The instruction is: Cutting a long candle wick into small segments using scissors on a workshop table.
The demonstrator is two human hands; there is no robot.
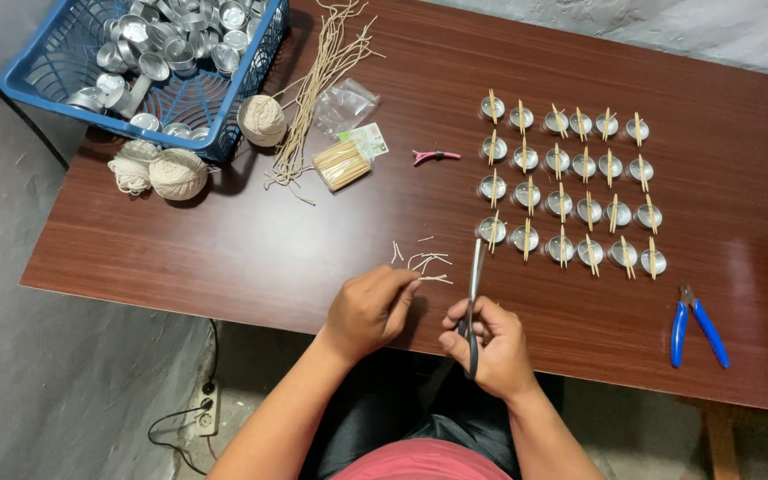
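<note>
Dark wooden table [224, 240] — grey floor [64, 391], wall socket [207, 411] below.

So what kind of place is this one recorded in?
Probably a small home candle-making workspace: a brown table with rows of small metal cups fitted with wicks and sticks, balls of string, and a blue basket of spare cups.

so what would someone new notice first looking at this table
Probably the neat grid of small metal cups on the right half of the brown table, each with thin sticks laid across it. Next, at the near edge, the right hand holds scissors beside the left hand, with short wick pieces just ahead. A blue basket of more metal cups sits at the far left corner.
</note>
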